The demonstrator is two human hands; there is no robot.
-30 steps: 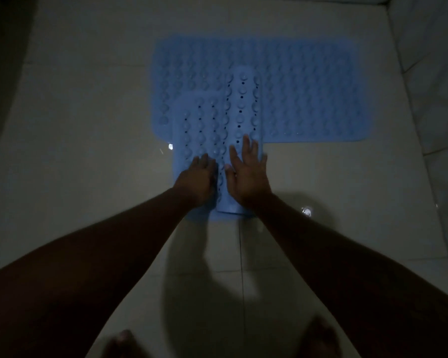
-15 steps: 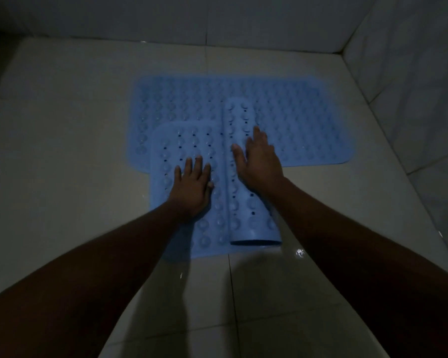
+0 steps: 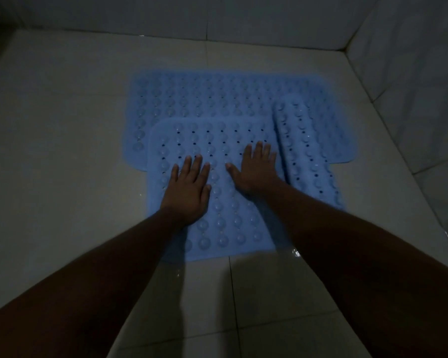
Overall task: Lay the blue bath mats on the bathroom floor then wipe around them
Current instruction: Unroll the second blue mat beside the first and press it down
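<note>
Now the near blue mat (image 3: pixel 225 228) lies open over most of its width. Half a second earlier its rolled part (image 3: pixel 305 151) stood at the mat's middle under the right hand (image 3: pixel 256 174); the roll has since travelled toward the right edge of the floor (image 3: pixel 62 151), and that hand now rests on the flattened sheet just left of it. The left hand (image 3: pixel 186 195) presses the sheet nearer its left side. Both hands lie flat with fingers (image 3: pixel 195 164) spread wide, gripping nothing. The far blue mat (image 3: pixel 217 94) is fully flat toward the floor's far edge, and the near mat overlaps its near edge. By this showing, laying is nearly done: one short roll is left to flatten, and wiping has not begun. The floor is pale tile with dark grout lines; small wet glints (image 3: pixel 296 253) show by the near mat's near right corner. Tiled walls close the far edge (image 3: pixel 166 16) and right edge (image 3: pixel 411 86), meeting at the far right corner. Light is dim.
</note>
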